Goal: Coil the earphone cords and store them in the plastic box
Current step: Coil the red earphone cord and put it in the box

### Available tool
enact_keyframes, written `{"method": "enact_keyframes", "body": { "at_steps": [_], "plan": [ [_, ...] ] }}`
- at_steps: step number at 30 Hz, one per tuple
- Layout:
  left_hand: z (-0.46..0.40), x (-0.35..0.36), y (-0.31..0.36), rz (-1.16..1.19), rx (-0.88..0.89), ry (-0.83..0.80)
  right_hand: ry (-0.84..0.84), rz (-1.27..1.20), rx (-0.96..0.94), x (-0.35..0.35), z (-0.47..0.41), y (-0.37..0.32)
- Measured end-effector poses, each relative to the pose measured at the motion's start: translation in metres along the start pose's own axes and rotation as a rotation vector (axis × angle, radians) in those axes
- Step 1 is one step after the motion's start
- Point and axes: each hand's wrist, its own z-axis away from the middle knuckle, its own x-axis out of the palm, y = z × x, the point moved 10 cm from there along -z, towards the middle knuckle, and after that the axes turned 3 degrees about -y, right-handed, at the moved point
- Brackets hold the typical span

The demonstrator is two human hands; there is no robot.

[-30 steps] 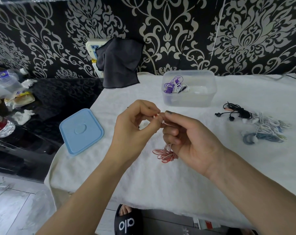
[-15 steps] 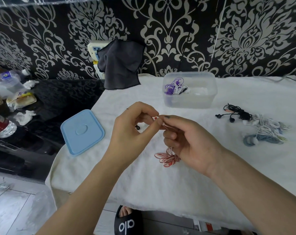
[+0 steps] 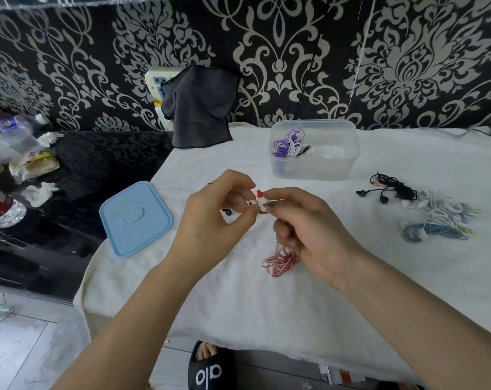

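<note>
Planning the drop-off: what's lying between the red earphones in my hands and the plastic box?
Nothing: the head view shows only bare white cloth between red earphones and plastic box.

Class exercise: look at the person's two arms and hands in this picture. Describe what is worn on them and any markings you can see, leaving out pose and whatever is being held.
Both forearms are bare, with no sleeves, watch or bracelet in view. The left hand seems to have a thin ring on one finger. The right hand shows a dark-painted thumbnail. Other nails are too hidden to judge.
</note>
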Motion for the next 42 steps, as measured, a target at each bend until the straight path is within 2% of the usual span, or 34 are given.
{"method": "enact_keyframes", "body": {
  "at_steps": [7, 12, 15, 22, 27, 30, 37, 40, 42],
  "plan": [
    [0.007, 0.019, -0.023, -0.185, -0.051, -0.185, 0.1, 0.195, -0.034, -0.014, -0.006, 0.002],
    [0.009, 0.035, -0.039, -0.176, -0.123, -0.297, 0.109, 0.354, -0.077, -0.014, -0.012, 0.001],
    [0.011, 0.032, -0.053, -0.135, -0.228, -0.334, 0.075, 0.405, -0.109, -0.01, -0.014, -0.001],
    [0.006, 0.011, -0.068, 0.222, -0.495, -0.231, 0.033, 0.547, -0.199, 0.002, -0.018, -0.003],
    [0.001, 0.008, -0.061, 0.242, -0.467, -0.206, 0.053, 0.638, -0.278, 0.006, -0.018, -0.008],
    [-0.001, 0.006, -0.06, 0.255, -0.452, -0.195, 0.016, 0.591, -0.285, 0.011, -0.017, -0.011],
    [-0.006, -0.001, -0.061, 0.326, -0.445, -0.151, -0.009, 0.298, -0.121, 0.011, -0.013, -0.008],
    [-0.006, -0.017, -0.08, 0.238, -0.481, -0.077, -0.008, 0.25, -0.075, 0.01, -0.017, -0.001],
    [-0.001, -0.037, -0.1, 0.014, -0.513, -0.011, 0.002, 0.257, -0.047, 0.006, -0.019, 0.001]
  ]
}}
